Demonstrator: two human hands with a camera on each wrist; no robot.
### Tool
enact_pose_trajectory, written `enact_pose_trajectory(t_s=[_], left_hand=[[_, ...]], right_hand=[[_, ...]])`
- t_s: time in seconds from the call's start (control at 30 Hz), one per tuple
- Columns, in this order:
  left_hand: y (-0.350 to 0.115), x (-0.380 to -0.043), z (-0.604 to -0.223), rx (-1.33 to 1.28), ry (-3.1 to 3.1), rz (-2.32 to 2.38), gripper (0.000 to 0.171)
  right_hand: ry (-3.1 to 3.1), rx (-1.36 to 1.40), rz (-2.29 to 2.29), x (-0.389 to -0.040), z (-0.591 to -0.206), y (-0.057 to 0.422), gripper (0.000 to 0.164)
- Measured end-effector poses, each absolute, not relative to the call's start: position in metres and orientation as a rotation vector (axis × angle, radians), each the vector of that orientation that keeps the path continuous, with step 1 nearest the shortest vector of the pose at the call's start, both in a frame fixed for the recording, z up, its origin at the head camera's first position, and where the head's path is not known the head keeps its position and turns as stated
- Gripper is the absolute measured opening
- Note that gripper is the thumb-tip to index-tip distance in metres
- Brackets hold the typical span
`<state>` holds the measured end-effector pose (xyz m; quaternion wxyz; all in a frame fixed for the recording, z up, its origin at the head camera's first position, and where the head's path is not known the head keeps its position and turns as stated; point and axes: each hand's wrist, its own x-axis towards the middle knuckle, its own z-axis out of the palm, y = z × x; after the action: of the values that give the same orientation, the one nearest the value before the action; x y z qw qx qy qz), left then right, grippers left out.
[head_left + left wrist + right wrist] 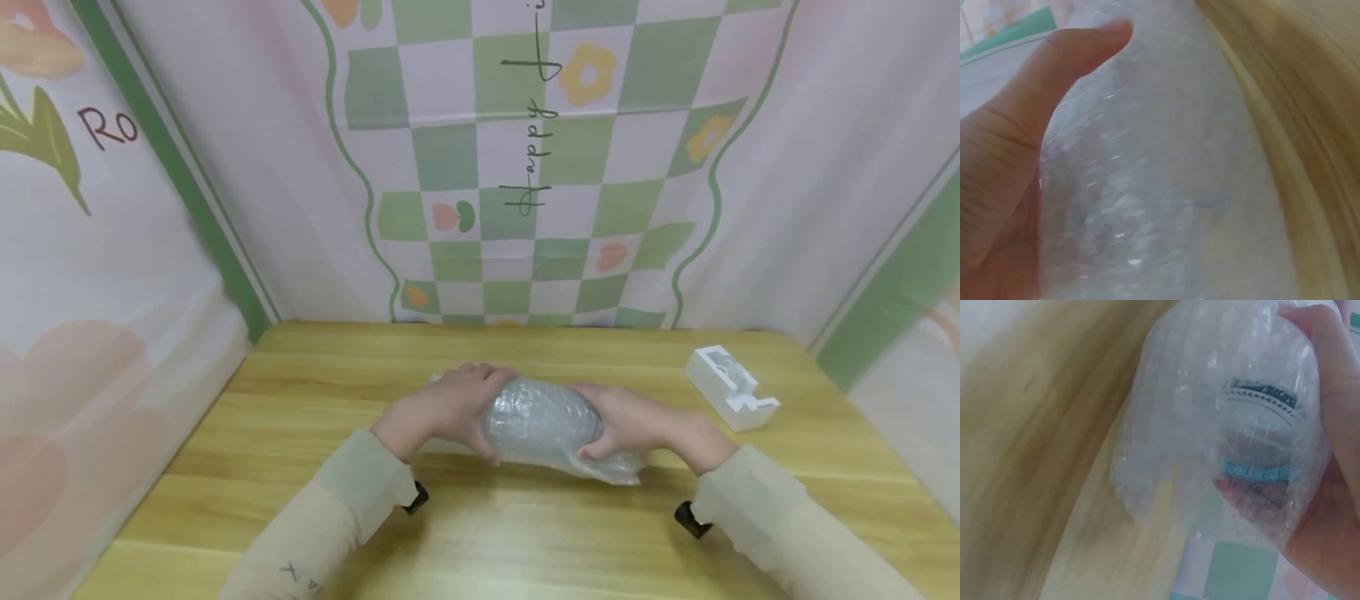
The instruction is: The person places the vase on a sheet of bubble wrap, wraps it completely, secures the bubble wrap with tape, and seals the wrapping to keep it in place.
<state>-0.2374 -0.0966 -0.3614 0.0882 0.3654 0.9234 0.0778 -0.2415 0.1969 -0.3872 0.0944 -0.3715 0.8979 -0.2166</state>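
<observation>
A roll of clear bubble wrap [542, 423] lies crosswise over the wooden table, held between both hands. My left hand [459, 410] grips its left part, fingers over the top and thumb on the near side. The right end is in the grip of my right hand [636, 419], with the thumb in front. Through the open end in the right wrist view, a round object [1259, 430] with a dark rim and a light blue band shows inside the wrap; its kind is unclear. A loose flap of wrap sticks out under the right hand.
A white tape dispenser [731, 387] with a clear roll stands at the table's back right. Behind the wooden table [337, 350] hangs a green-and-white checked curtain [510, 158]; patterned cloth also borders both sides.
</observation>
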Motion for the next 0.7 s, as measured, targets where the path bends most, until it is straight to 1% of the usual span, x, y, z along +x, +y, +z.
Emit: enact_pose_trajectory(t_s=[0.1, 0.2, 0.47, 0.7], left_hand=[[-0.096, -0.24, -0.366, 1.076, 2.755, 0.217, 0.126], [-0.096, -0.241, -0.367, 1.075, 2.761, 0.216, 0.128], [-0.098, -0.245, -0.369, 1.071, 2.724, 0.272, 0.124], [-0.1, -0.253, -0.371, 1.086, 2.649, 0.36, 0.118]], right_hand=[[2.649, -1.085, -0.635, -0.244, -0.385, 0.196, 0.091], [2.632, -1.055, -0.628, -0.246, -0.385, 0.196, 0.091], [2.574, -0.979, -0.62, -0.251, -0.385, 0.197, 0.093], [2.453, -0.911, -0.629, -0.256, -0.378, 0.199, 0.095]])
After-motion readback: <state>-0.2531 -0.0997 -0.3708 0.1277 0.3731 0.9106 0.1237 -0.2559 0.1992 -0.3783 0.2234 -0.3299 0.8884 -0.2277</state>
